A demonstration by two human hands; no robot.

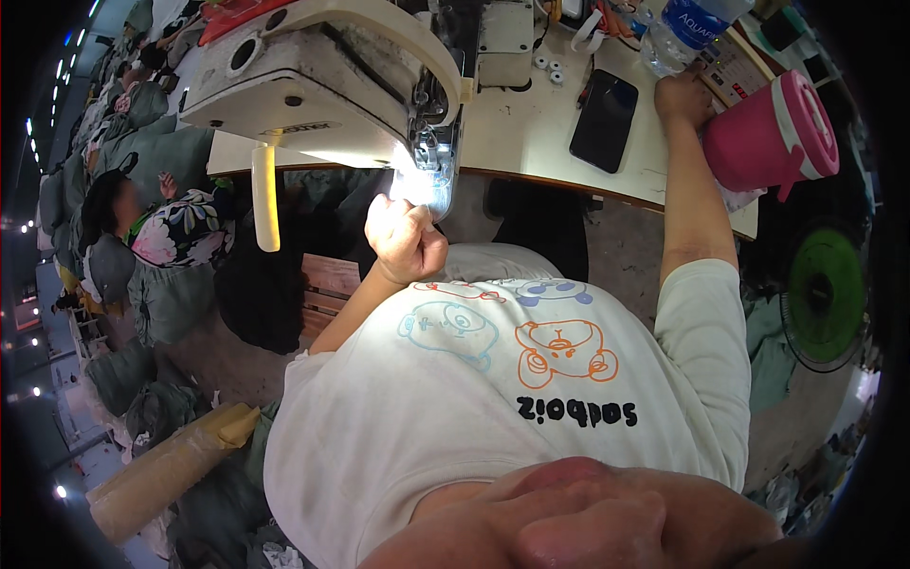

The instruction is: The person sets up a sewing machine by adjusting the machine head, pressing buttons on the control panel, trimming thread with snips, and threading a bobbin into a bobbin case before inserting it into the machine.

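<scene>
My left hand (408, 239) is closed, fingers curled in, just below the lit needle area (427, 175) of a white sewing machine (313, 85). Whatever it may pinch is hidden. On the table's right side, my right hand (684, 99) reaches past a pink lidded jug (758, 137). It is beside the base of a clear water bottle (675, 52) with a blue label, near the edge of a printed panel (735, 71). Its fingers are mostly hidden, so its grip does not show. A black phone (604, 120) lies on the table to the left of that forearm.
Several small white bobbins (548, 68) lie on the pale table (517, 133). A yellowish bar (265, 199) hangs from the machine's left end. A green fan (825, 296) stands at right. Another person (180, 228) sits at left among green bundles; a wrapped roll (171, 469) lies lower left.
</scene>
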